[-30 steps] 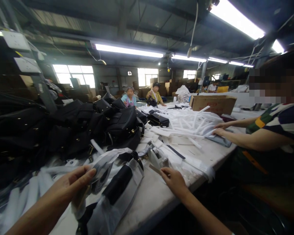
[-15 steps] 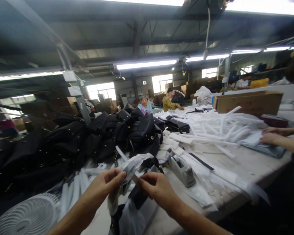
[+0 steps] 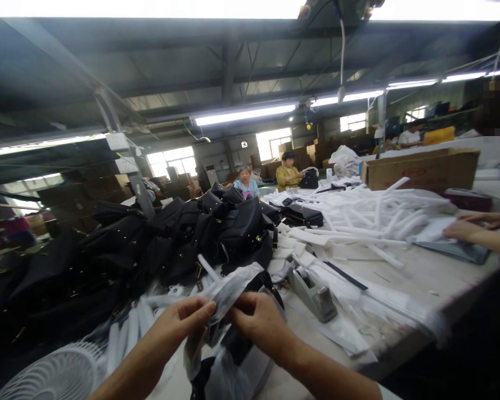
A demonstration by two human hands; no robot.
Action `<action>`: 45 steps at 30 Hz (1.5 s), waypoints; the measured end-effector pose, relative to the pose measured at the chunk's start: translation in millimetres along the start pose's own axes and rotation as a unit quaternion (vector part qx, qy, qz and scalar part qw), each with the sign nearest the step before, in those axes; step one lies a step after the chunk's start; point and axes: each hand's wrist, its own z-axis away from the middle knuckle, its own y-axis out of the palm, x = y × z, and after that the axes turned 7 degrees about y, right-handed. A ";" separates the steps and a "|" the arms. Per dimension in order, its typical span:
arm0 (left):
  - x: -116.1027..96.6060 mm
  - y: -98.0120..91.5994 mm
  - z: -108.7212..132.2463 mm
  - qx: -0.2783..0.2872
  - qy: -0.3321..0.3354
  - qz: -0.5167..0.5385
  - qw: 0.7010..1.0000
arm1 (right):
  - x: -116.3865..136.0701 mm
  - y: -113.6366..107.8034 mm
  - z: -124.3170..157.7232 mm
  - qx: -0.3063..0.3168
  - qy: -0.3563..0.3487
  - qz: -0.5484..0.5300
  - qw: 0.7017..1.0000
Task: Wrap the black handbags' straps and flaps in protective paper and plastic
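Note:
My left hand [image 3: 194, 316] is closed in a pinch on thin white wrapping [image 3: 241, 280], which covers a looped bag strap. Close beside it, my right hand [image 3: 260, 322] has thumb and fingers pressed together at the same wrapping. The short strip of tape seen in those fingers a moment ago is now hidden behind them. Below both hands lies a black bag [image 3: 202, 375], partly covered by clear plastic. Just right of my right hand stands a grey tape dispenser [image 3: 312, 297] on the table [image 3: 395, 328].
Black bags [image 3: 237, 222] are heaped to the left. White foam tubes [image 3: 383, 214] cover the far table before a cardboard box [image 3: 420, 172]. A white fan [image 3: 50, 372] sits lower left. A co-worker's hands [image 3: 466, 228] rest on a grey-blue item at right; two people sit behind the heap.
My right hand has moved up and left against the wrapping, and the tape strip has gone out of sight. Across the table, a person has lowered a black bag.

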 end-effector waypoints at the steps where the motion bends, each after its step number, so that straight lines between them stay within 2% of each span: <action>1: -2.6 0.0 0.7 0.005 0.003 -0.003 1.000 | 1.3 3.5 -0.4 0.004 0.009 -0.033 0.999; 3: -6.4 -0.7 2.0 0.013 0.007 -0.009 1.000 | 2.8 9.5 0.4 0.027 0.044 -0.118 0.992; 7: -5.0 -3.9 0.7 0.017 0.012 -0.008 1.000 | 5.1 15.4 6.5 0.091 0.126 -0.282 0.947; 12: 0.3 -6.5 -3.0 0.043 0.042 -0.014 0.998 | 9.3 15.2 13.8 0.067 0.174 -0.369 0.911; 15: 0.0 -4.6 -0.9 0.033 0.045 0.011 0.998 | 10.8 15.4 16.7 0.080 0.173 -0.351 0.917; 18: 2.5 -2.7 0.9 0.006 0.044 0.024 0.999 | 12.1 16.2 18.4 0.094 0.159 -0.296 0.937; 22: 10.2 -2.3 -0.1 -0.003 0.062 0.013 0.998 | 14.5 18.6 18.2 0.066 0.146 -0.222 0.962; 27: 6.2 0.8 2.0 -0.059 0.043 0.051 0.996 | 15.2 19.6 15.5 0.054 0.137 -0.199 0.969; 33: -2.8 10.0 5.0 -0.008 0.070 0.100 0.992 | 13.0 12.5 11.3 0.059 0.133 -0.179 0.973; 40: 7.7 13.7 1.4 -0.023 0.059 0.145 0.987 | 9.9 4.1 6.5 0.039 0.116 -0.139 0.983; 45: 1.2 15.2 3.0 -0.037 0.060 0.154 0.986 | 11.2 2.0 6.0 0.049 0.123 -0.167 0.977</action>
